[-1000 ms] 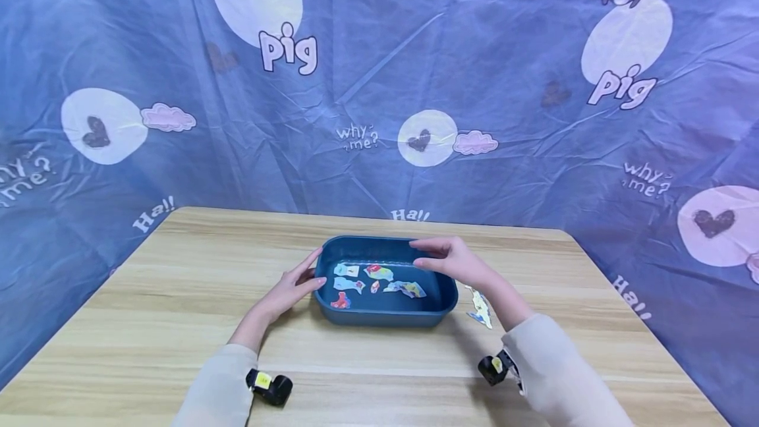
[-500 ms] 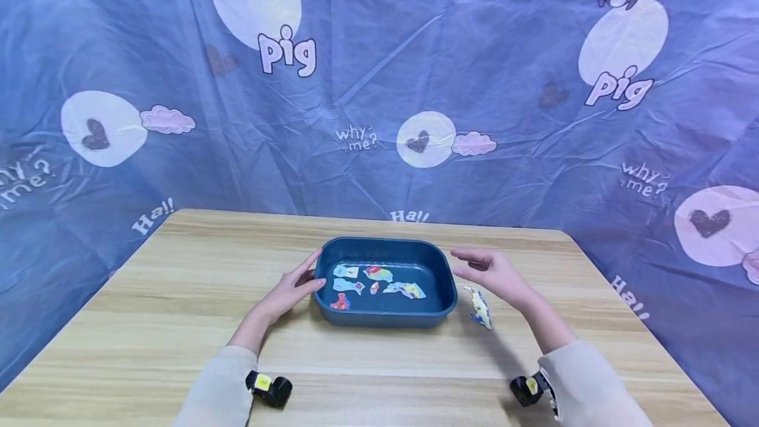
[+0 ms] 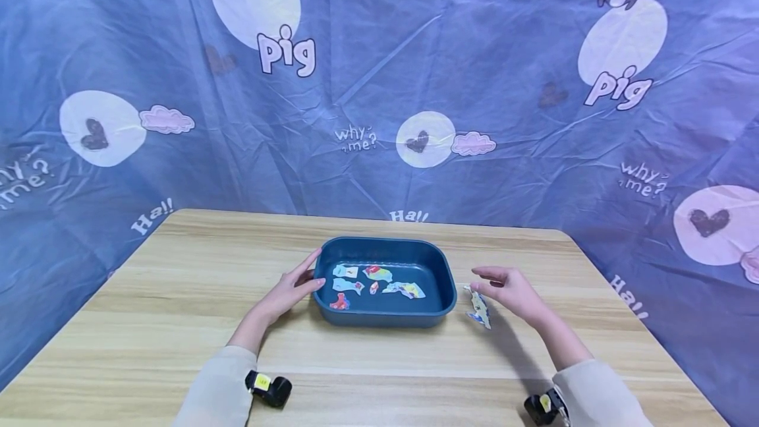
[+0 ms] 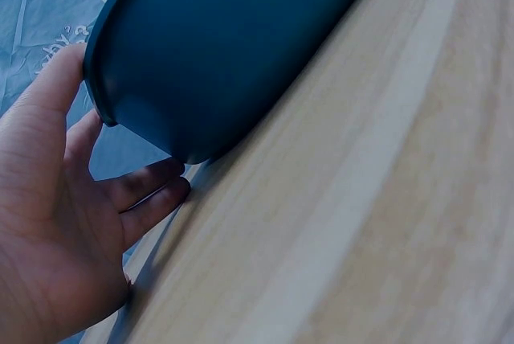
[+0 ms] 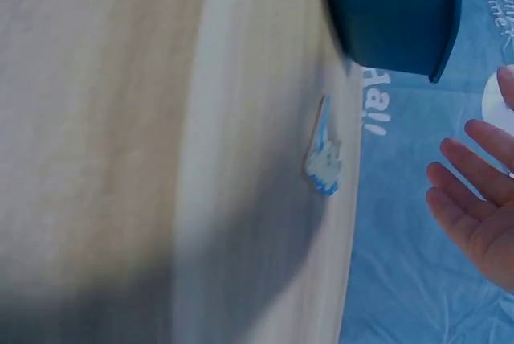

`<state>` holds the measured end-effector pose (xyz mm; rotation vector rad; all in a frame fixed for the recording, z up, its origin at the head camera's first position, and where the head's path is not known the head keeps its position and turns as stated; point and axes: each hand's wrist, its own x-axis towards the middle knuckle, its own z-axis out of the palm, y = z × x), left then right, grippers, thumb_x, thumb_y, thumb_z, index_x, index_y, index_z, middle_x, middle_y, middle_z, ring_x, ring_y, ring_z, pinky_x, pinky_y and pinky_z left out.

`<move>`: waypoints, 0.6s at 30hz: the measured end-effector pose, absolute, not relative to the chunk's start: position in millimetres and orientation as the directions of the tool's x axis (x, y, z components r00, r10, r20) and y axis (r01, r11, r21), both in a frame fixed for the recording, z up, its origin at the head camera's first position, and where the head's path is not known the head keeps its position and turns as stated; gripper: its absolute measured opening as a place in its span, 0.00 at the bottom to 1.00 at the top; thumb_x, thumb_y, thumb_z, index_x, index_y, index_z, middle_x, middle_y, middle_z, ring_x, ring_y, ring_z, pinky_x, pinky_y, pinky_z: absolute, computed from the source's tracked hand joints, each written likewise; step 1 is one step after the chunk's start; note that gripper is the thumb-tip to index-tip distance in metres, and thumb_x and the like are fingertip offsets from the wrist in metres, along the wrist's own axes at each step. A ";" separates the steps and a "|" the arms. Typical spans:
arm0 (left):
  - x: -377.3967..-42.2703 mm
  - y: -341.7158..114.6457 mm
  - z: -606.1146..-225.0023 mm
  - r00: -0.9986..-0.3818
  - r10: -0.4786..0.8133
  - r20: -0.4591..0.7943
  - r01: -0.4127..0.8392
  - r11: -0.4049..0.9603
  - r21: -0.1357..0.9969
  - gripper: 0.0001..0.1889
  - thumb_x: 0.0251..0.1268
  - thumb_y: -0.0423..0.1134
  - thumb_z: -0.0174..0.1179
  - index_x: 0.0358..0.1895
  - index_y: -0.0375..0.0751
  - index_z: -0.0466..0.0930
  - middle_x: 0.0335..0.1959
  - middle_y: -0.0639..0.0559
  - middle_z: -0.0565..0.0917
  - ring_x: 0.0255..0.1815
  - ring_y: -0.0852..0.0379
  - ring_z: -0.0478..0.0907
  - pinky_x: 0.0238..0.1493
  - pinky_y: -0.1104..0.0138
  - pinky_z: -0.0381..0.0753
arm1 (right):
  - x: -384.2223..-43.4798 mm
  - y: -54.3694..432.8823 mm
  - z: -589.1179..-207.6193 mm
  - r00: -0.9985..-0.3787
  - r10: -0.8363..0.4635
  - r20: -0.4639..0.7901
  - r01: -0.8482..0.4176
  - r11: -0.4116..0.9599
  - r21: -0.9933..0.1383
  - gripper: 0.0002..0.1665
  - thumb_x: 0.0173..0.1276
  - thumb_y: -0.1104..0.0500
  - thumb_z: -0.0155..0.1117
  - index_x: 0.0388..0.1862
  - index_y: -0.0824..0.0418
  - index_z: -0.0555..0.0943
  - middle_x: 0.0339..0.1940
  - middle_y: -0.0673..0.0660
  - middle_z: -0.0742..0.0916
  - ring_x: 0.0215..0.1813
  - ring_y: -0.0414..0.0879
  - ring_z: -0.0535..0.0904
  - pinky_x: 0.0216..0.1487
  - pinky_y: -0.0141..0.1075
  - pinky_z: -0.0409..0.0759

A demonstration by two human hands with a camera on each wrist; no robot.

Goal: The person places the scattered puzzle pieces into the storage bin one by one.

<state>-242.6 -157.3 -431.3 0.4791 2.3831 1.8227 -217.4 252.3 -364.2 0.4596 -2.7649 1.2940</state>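
Observation:
A dark blue rectangular bin (image 3: pixel 385 318) stands on the table with several flat, colourful cutout pieces (image 3: pixel 405 290) lying on its floor. At its left end my left hand (image 3: pixel 290 294) rests with thumb and fingertips against the wall and rim, fingers fairly straight; the left wrist view shows the palm (image 4: pixel 48 239) away from the bin (image 4: pixel 217 47). Right of the bin, a single white, yellow and blue cutout piece (image 3: pixel 479 310) lies on the wood, also seen as a pale blue piece (image 5: pixel 324 163). My right hand (image 3: pixel 512 292) hovers above and beside it, fingers spread loosely, holding nothing.
The wooden tabletop (image 3: pixel 178 308) reaches back to a blue printed cloth (image 3: pixel 367 84) hung behind and at the sides. A black wrist camera sits on each sleeve, the left camera (image 3: pixel 269 389) and the right camera (image 3: pixel 542 407).
My right hand has gone from above the bin's right end out to the right and down toward the loose cutout piece. The left hand and bin have stayed in place.

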 end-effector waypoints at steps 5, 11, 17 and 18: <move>-243.3 -157.1 -431.8 -0.945 0.310 0.105 0.183 0.233 0.955 0.33 0.58 0.46 0.54 0.66 0.58 0.49 0.56 0.37 0.67 0.57 0.48 0.62 0.56 0.54 0.57 | -217.3 258.3 -370.4 -0.958 -0.236 0.162 -0.277 0.622 -0.733 0.26 0.57 0.56 0.61 0.47 0.76 0.73 0.46 0.69 0.77 0.49 0.60 0.72 0.44 0.42 0.73; -244.0 -157.4 -430.1 -0.947 0.310 0.080 0.157 0.231 0.960 0.33 0.59 0.42 0.53 0.67 0.54 0.49 0.57 0.35 0.65 0.58 0.46 0.61 0.57 0.52 0.55 | -221.5 268.0 -381.9 -0.942 -0.284 0.179 -0.322 0.618 -0.717 0.20 0.56 0.63 0.61 0.45 0.76 0.74 0.44 0.68 0.78 0.50 0.59 0.70 0.47 0.47 0.70; -236.3 -155.9 -421.3 -0.945 0.314 0.093 0.170 0.226 0.959 0.34 0.59 0.44 0.54 0.67 0.54 0.48 0.56 0.36 0.65 0.58 0.46 0.61 0.57 0.53 0.55 | -226.8 275.9 -390.1 -0.915 -0.372 0.157 -0.372 0.622 -0.689 0.16 0.56 0.67 0.59 0.44 0.72 0.76 0.46 0.68 0.77 0.52 0.62 0.67 0.48 0.52 0.67; -236.0 -155.9 -421.3 -0.944 0.317 0.097 0.173 0.221 0.960 0.33 0.59 0.44 0.54 0.67 0.54 0.48 0.56 0.35 0.65 0.58 0.46 0.61 0.57 0.53 0.55 | -227.3 276.3 -390.5 -0.912 -0.381 0.151 -0.374 0.628 -0.682 0.16 0.56 0.67 0.59 0.44 0.71 0.77 0.46 0.68 0.77 0.53 0.62 0.67 0.49 0.52 0.66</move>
